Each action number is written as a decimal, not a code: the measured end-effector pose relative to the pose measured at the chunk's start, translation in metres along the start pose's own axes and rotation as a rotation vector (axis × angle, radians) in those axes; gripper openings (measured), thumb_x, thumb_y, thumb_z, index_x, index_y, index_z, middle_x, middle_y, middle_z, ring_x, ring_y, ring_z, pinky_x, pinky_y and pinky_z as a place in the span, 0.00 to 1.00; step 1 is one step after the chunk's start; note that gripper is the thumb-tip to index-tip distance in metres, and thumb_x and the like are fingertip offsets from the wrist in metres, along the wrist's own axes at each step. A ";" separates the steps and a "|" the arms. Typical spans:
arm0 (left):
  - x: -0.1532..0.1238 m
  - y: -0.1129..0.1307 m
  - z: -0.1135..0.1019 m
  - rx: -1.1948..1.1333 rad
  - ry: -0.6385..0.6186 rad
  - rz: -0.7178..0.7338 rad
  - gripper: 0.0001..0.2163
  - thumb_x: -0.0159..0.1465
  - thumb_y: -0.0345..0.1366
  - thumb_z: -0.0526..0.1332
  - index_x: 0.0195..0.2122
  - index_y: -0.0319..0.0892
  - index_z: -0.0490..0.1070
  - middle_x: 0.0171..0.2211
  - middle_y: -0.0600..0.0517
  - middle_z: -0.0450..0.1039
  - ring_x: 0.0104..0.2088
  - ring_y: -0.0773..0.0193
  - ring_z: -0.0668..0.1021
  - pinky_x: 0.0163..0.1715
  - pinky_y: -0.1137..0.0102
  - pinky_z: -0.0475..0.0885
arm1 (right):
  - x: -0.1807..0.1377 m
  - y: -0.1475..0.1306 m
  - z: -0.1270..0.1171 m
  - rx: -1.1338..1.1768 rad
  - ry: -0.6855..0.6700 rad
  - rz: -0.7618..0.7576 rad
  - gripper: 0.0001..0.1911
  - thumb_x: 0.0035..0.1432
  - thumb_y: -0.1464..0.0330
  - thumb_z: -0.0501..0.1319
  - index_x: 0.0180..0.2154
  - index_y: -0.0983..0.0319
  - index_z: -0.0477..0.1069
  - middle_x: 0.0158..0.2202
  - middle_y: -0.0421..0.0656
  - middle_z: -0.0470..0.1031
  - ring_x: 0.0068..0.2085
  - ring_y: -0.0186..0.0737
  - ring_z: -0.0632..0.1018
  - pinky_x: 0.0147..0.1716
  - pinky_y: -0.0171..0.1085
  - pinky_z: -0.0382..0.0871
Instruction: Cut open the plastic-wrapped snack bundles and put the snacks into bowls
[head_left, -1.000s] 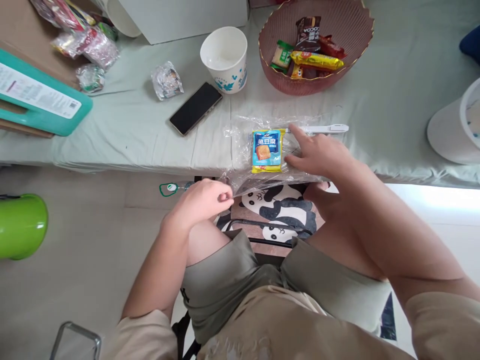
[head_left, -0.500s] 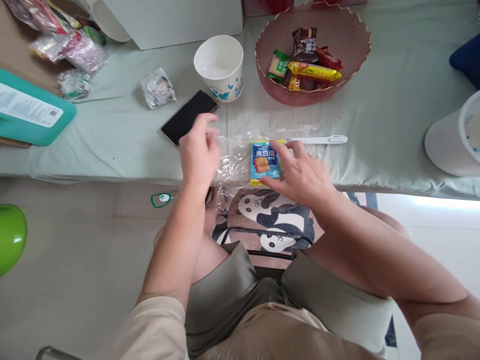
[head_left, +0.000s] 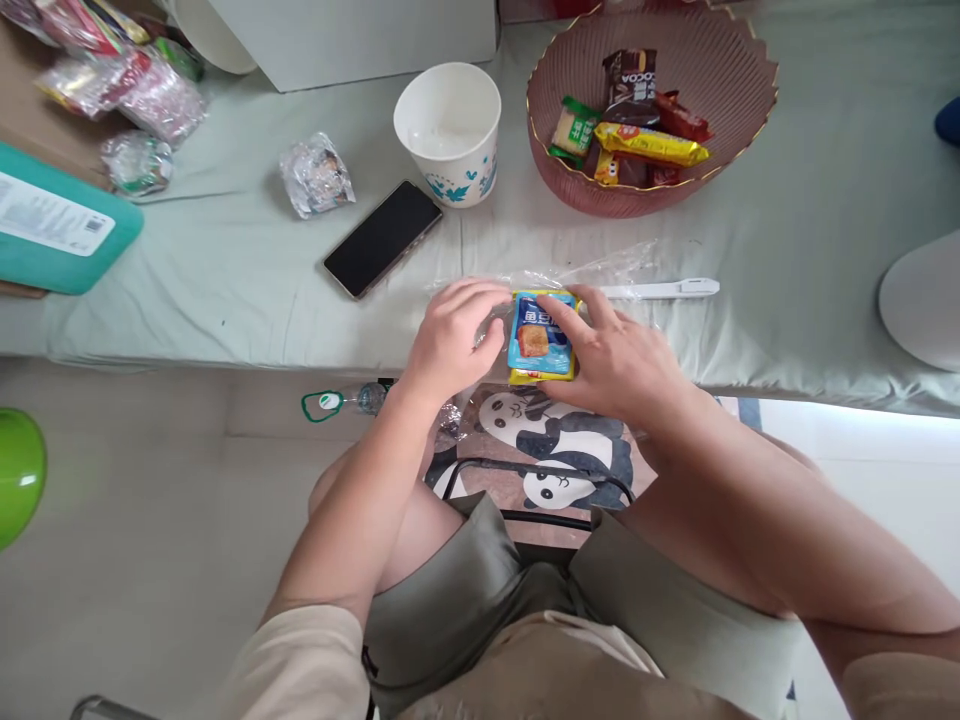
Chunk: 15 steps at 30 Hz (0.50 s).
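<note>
A blue snack packet (head_left: 531, 345) with a picture of fish tofu lies near the table's front edge, on clear plastic film (head_left: 607, 264). Yellow edges, perhaps of another packet, show around it. My right hand (head_left: 626, 360) grips the packet from the right, fingers over its top and the thumb low at its side. At the packet's left, my left hand (head_left: 459, 338) rests on the film with fingers stretched and thumb apart. A white plastic sealing stick (head_left: 679, 289) lies behind my right hand, its left end hidden.
Beyond my hands stand a paper cup (head_left: 448, 125) and a pink bowl (head_left: 555, 180) of wrapped snacks. A phone (head_left: 384, 240) and a crinkled clear package (head_left: 316, 176) lie to the left. A white container (head_left: 926, 305) stands at right, a teal package (head_left: 60, 215) at left.
My left hand has come down and right, from above the phone's corner to beside the packet. My right hand's fingers reach further over the packet. The view has shifted slightly.
</note>
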<state>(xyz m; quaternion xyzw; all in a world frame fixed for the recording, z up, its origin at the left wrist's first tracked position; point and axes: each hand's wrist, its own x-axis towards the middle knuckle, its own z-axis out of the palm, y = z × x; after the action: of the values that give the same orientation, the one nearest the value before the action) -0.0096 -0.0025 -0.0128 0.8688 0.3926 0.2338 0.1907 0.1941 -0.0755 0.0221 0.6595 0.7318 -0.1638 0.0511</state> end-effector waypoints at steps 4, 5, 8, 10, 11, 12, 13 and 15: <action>0.010 -0.012 0.006 0.106 -0.055 -0.106 0.21 0.70 0.32 0.56 0.63 0.41 0.74 0.67 0.44 0.73 0.72 0.47 0.68 0.73 0.49 0.62 | 0.001 -0.003 -0.004 -0.038 0.001 -0.001 0.46 0.60 0.51 0.60 0.76 0.52 0.53 0.73 0.53 0.60 0.51 0.59 0.80 0.31 0.41 0.69; 0.011 -0.011 0.007 0.124 -0.080 -0.134 0.22 0.70 0.32 0.56 0.64 0.42 0.73 0.69 0.44 0.71 0.73 0.46 0.66 0.74 0.47 0.61 | 0.002 -0.004 -0.005 -0.041 0.001 0.010 0.46 0.60 0.52 0.59 0.76 0.53 0.53 0.72 0.54 0.61 0.49 0.58 0.81 0.31 0.41 0.68; 0.010 -0.007 0.009 0.141 -0.127 -0.170 0.22 0.71 0.33 0.55 0.66 0.44 0.71 0.71 0.45 0.69 0.74 0.46 0.65 0.75 0.45 0.58 | 0.005 -0.003 -0.008 0.005 -0.009 0.045 0.46 0.60 0.52 0.57 0.76 0.57 0.54 0.68 0.56 0.65 0.43 0.56 0.81 0.30 0.42 0.68; 0.010 -0.007 0.010 0.142 -0.130 -0.162 0.21 0.72 0.36 0.55 0.65 0.45 0.72 0.70 0.46 0.69 0.74 0.47 0.65 0.75 0.46 0.57 | 0.006 0.005 -0.008 0.112 -0.001 0.034 0.46 0.59 0.51 0.56 0.75 0.60 0.54 0.67 0.57 0.66 0.43 0.57 0.81 0.33 0.45 0.71; 0.009 -0.008 0.011 0.144 -0.128 -0.155 0.21 0.72 0.38 0.55 0.65 0.46 0.72 0.71 0.46 0.69 0.74 0.47 0.65 0.75 0.46 0.57 | 0.006 0.011 -0.007 0.186 0.010 0.015 0.46 0.59 0.52 0.56 0.74 0.62 0.55 0.67 0.58 0.66 0.45 0.59 0.80 0.35 0.47 0.73; 0.009 -0.009 0.011 0.147 -0.126 -0.151 0.21 0.72 0.39 0.55 0.65 0.46 0.72 0.71 0.47 0.69 0.75 0.46 0.65 0.75 0.45 0.57 | 0.005 0.018 -0.006 0.263 0.026 -0.010 0.46 0.58 0.52 0.56 0.74 0.63 0.55 0.67 0.59 0.67 0.49 0.62 0.80 0.39 0.49 0.74; 0.008 -0.010 0.012 0.150 -0.124 -0.151 0.21 0.72 0.39 0.55 0.65 0.47 0.73 0.71 0.47 0.68 0.75 0.46 0.64 0.75 0.45 0.56 | 0.004 0.026 -0.005 0.337 0.048 -0.035 0.46 0.57 0.54 0.55 0.73 0.63 0.55 0.67 0.59 0.67 0.53 0.64 0.78 0.44 0.52 0.75; 0.008 -0.010 0.013 0.154 -0.122 -0.161 0.21 0.72 0.39 0.56 0.64 0.47 0.73 0.72 0.47 0.68 0.75 0.46 0.64 0.75 0.44 0.56 | 0.000 0.042 -0.004 0.439 0.083 -0.084 0.44 0.58 0.57 0.53 0.74 0.62 0.50 0.67 0.58 0.68 0.59 0.63 0.75 0.51 0.54 0.74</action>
<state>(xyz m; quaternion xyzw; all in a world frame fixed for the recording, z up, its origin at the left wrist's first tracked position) -0.0039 0.0078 -0.0269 0.8591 0.4656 0.1337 0.1651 0.2363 -0.0714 0.0189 0.6300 0.7069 -0.2940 -0.1305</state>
